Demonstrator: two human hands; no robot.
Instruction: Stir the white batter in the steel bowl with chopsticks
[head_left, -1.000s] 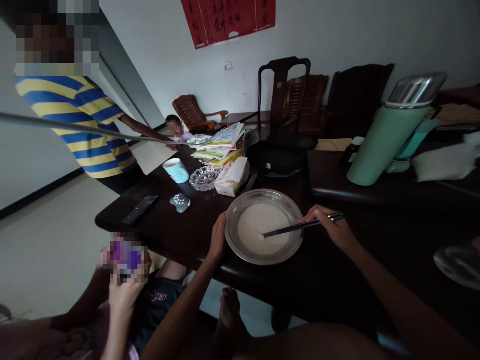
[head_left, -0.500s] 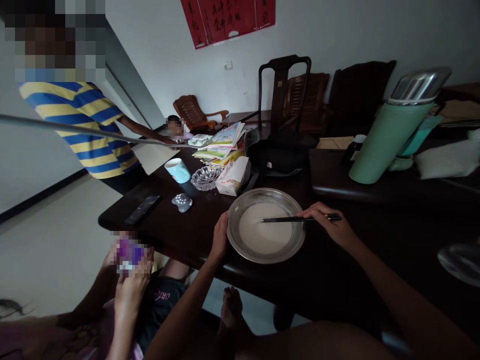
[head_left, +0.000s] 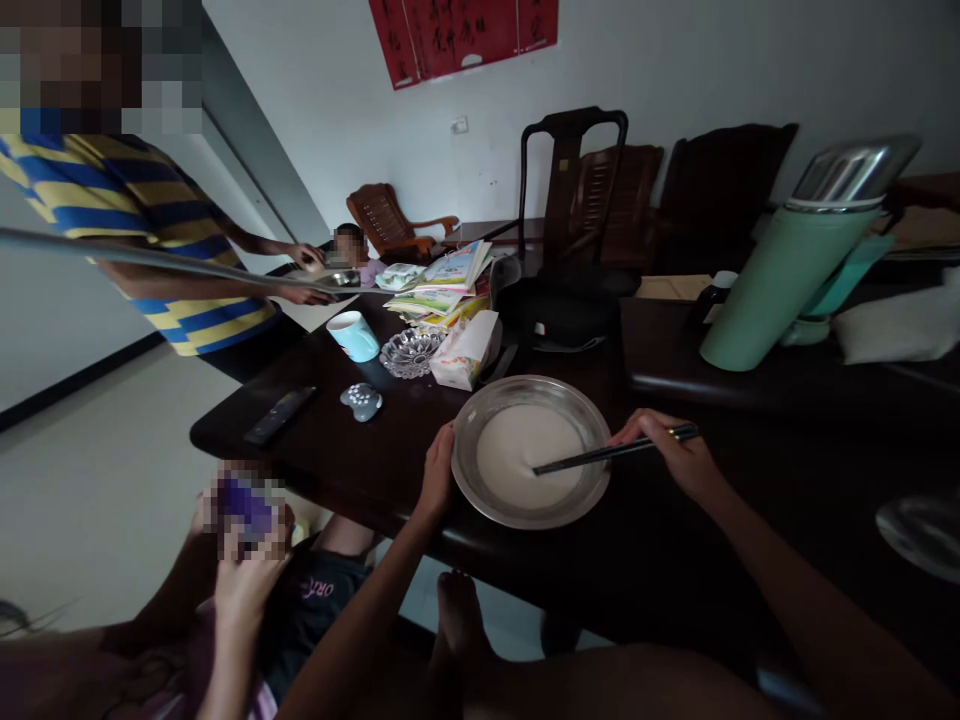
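Observation:
A wide metal bowl (head_left: 470,490) stands on the dark table near its front edge. Pale, creamy liquid (head_left: 517,440) fills its lower part. My left hand (head_left: 437,468) grips the bowl's left rim, fingers against the outside wall. In my right hand (head_left: 667,445), at the bowl's right side, are black chopsticks (head_left: 592,458) pinched near their thick end. Their tips dip into the liquid around the middle of the bowl, and they slant down to the left.
Behind the bowl are a tissue pack (head_left: 461,355), a glass dish (head_left: 411,353), a blue mug (head_left: 352,337) and stacked books (head_left: 450,285). A green thermos (head_left: 784,285) stands right. One person (head_left: 247,590) sits left with a device; another in a striped shirt (head_left: 172,240) stands beyond.
The chopstick tips have moved toward me and slightly right in the liquid, and the chopsticks now slant more. The person in the striped shirt has turned and now holds a small metal bowl.

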